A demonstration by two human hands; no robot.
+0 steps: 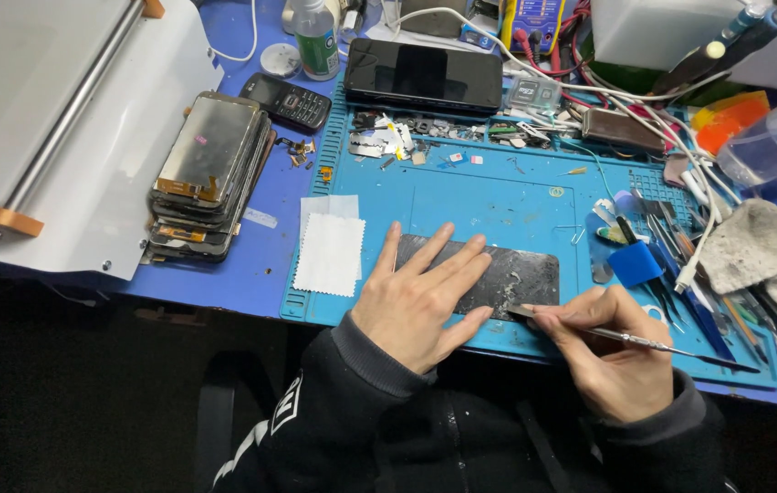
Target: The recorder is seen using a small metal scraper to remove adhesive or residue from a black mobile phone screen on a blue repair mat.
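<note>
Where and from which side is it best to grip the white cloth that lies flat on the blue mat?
Probably pinch the white cloth at its lower left corner, coming from the front edge of the blue mat. It lies flat, its zigzag edges are free, and the left hand crowds its right side.

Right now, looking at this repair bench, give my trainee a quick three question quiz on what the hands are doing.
1. True or false: the left hand lies flat on the dark phone panel.
2. What does the right hand hold? A) a thin metal tool B) a cloth C) a bottle
3. On which side of the blue mat does the stack of old screens stand?

Key: 1 true; 2 A; 3 to its left in the picture, on the table.
</note>
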